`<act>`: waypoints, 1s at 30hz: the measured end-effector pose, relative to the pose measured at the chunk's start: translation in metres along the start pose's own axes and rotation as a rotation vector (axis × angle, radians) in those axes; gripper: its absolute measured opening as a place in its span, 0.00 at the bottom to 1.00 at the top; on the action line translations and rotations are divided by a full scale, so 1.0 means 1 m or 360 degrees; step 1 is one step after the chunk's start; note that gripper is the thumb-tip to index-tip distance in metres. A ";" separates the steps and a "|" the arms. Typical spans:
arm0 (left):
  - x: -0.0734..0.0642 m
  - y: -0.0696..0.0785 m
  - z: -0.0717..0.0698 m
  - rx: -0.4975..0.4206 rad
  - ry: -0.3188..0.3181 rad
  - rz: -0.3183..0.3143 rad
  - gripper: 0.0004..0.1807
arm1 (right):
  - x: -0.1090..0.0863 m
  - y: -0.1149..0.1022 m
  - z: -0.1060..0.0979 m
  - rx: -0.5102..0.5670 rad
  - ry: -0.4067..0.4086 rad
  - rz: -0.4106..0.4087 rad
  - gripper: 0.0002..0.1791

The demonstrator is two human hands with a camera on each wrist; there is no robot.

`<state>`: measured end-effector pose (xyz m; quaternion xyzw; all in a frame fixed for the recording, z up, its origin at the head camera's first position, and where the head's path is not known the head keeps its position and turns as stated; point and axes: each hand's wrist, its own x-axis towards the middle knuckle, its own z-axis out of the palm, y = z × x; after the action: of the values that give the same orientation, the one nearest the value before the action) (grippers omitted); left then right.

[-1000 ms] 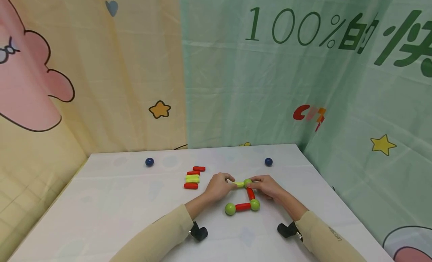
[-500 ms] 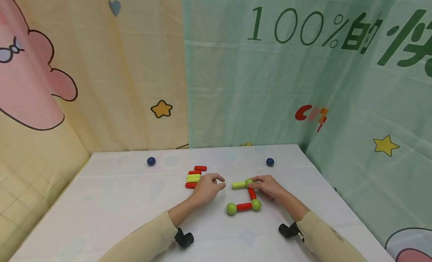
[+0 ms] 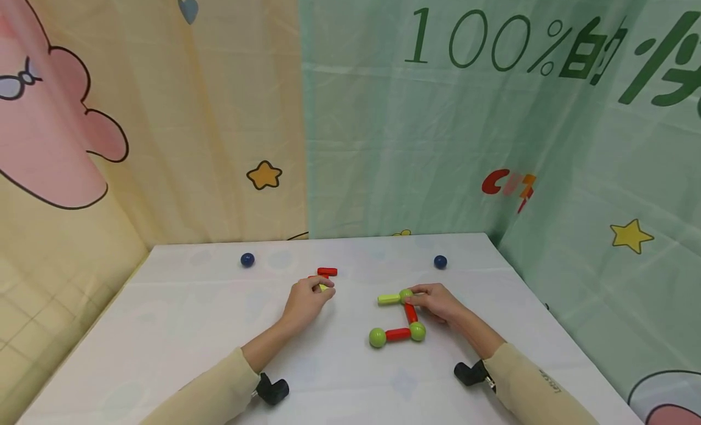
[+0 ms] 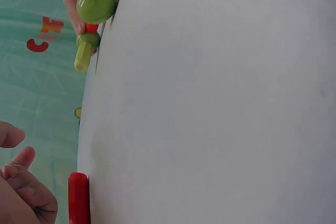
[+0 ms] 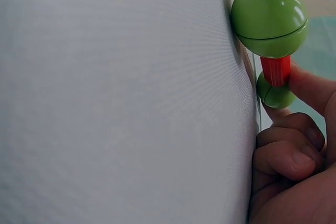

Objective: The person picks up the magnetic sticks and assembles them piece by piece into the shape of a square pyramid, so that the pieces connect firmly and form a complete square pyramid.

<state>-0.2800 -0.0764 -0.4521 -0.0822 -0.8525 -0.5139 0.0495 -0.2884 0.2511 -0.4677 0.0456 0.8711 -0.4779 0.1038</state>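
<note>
My right hand point(image 3: 438, 302) pinches a green ball point(image 3: 406, 296) between thumb and forefinger. A yellow-green rod point(image 3: 388, 299) sticks out leftward from that ball. A red rod point(image 3: 411, 313) links it to a nearer green ball point(image 3: 418, 331), and another red rod point(image 3: 398, 334) runs from there to a third green ball point(image 3: 377, 337). My left hand point(image 3: 304, 302) hovers at the loose rods, covering most of them; a bit of yellow rod point(image 3: 323, 287) shows beside its fingertips. In the left wrist view its thumb and forefinger are apart, near a red rod point(image 4: 79, 198).
Two dark blue balls, one at the left point(image 3: 247, 260) and one at the right point(image 3: 440, 262), lie toward the back of the white table point(image 3: 339, 382). A loose red rod point(image 3: 327, 271) lies just behind my left hand. Printed curtains point(image 3: 372, 139) stand behind.
My left hand has let go of the yellow-green rod, which stays on the ball, and has moved left to the loose rods. My right hand keeps its pinch on the green ball.
</note>
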 end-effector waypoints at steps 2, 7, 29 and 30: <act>0.001 -0.004 -0.006 -0.0025 0.0016 -0.0046 0.08 | 0.000 0.000 0.000 0.0003 -0.0008 -0.0012 0.26; 0.003 -0.015 -0.018 -0.0044 0.0046 -0.0149 0.09 | -0.001 -0.001 -0.001 0.0006 -0.0020 -0.0031 0.25; 0.035 -0.071 -0.096 -0.0109 0.0646 -0.0344 0.23 | -0.003 -0.001 -0.002 -0.0019 -0.0023 -0.0039 0.25; 0.036 -0.073 -0.099 -0.0118 0.0661 -0.0354 0.23 | -0.003 -0.002 -0.001 -0.0016 -0.0025 -0.0039 0.25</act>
<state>-0.3297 -0.1941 -0.4632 0.1181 -0.8084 -0.5530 0.1639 -0.2857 0.2515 -0.4648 0.0307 0.8731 -0.4752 0.1048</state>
